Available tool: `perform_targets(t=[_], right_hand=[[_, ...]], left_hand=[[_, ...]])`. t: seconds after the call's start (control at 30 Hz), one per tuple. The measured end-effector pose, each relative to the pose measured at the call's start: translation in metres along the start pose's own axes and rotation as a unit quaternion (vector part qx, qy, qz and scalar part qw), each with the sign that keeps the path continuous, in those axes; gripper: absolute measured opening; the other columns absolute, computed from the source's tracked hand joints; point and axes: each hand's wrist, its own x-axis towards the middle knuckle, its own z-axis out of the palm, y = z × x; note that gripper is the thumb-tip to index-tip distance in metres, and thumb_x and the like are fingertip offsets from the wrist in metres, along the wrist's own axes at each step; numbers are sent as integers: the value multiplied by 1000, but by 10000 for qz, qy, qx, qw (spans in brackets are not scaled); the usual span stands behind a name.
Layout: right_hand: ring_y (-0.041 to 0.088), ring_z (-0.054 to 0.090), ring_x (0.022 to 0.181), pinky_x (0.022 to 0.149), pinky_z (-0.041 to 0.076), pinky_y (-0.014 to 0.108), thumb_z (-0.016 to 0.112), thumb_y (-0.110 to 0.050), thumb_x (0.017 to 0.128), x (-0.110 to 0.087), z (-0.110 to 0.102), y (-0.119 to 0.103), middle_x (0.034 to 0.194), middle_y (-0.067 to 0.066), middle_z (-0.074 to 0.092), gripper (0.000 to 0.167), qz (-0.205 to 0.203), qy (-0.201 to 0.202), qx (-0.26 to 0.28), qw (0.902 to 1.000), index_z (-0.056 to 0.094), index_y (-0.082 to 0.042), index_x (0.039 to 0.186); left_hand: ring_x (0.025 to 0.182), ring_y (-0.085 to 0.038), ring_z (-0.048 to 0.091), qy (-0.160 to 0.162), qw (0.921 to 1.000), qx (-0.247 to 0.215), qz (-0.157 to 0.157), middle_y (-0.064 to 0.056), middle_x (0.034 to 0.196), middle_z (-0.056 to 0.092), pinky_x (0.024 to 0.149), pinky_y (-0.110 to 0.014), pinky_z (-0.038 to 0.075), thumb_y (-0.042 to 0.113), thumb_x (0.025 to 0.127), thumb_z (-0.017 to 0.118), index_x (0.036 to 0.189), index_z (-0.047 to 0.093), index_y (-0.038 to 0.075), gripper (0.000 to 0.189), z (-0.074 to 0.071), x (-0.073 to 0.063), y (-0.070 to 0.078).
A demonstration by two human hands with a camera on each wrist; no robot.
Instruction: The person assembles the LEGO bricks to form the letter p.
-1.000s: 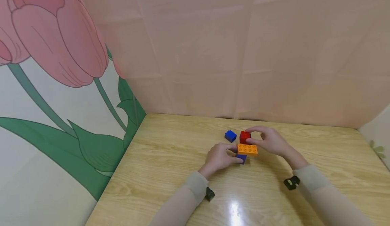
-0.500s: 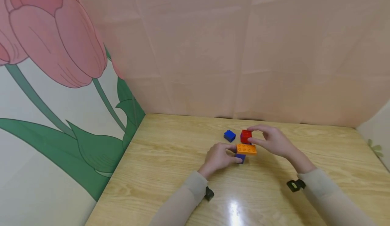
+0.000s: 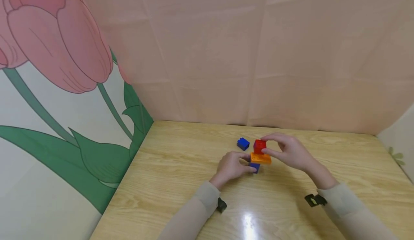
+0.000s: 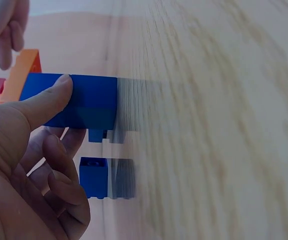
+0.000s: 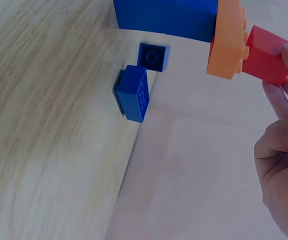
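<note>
My left hand (image 3: 231,168) grips a stack of blue bricks (image 4: 91,95), its thumb flat against their side. An orange brick (image 3: 260,158) with studs lies across the top of that stack. Between thumb and fingers, my right hand (image 3: 289,152) pinches a red brick (image 3: 260,146) by its sides. In the right wrist view the red brick (image 5: 266,55) sits slightly tilted against the studs of the orange brick (image 5: 228,40); I cannot tell whether it is pressed on. My right fingers (image 4: 5,47) also show at the upper left of the left wrist view.
A small blue brick (image 3: 243,144) lies on the wooden table (image 3: 181,150) behind the stack. Another blue brick (image 5: 133,93) stands near it in the right wrist view, hidden in the head view. A pink-covered wall (image 3: 200,71) rises behind the table.
My right hand has brought the red brick from behind the orange brick to over its studs, where it now covers some of them. The left hand keeps its hold and barely moves.
</note>
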Motion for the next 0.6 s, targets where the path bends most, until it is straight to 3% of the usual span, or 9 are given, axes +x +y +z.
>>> perform_targets(t=[0.6], right_hand=[[8, 38, 59, 52, 34, 26, 85, -25, 89, -5, 10, -4, 104, -8, 69, 37, -65, 20, 56, 10000, 75, -21, 124]], left_hand=[[106, -10, 64, -53, 10000, -12, 10, 25, 101, 69, 95, -45, 49, 47, 79, 90, 116, 80, 35, 40, -1, 1, 0]])
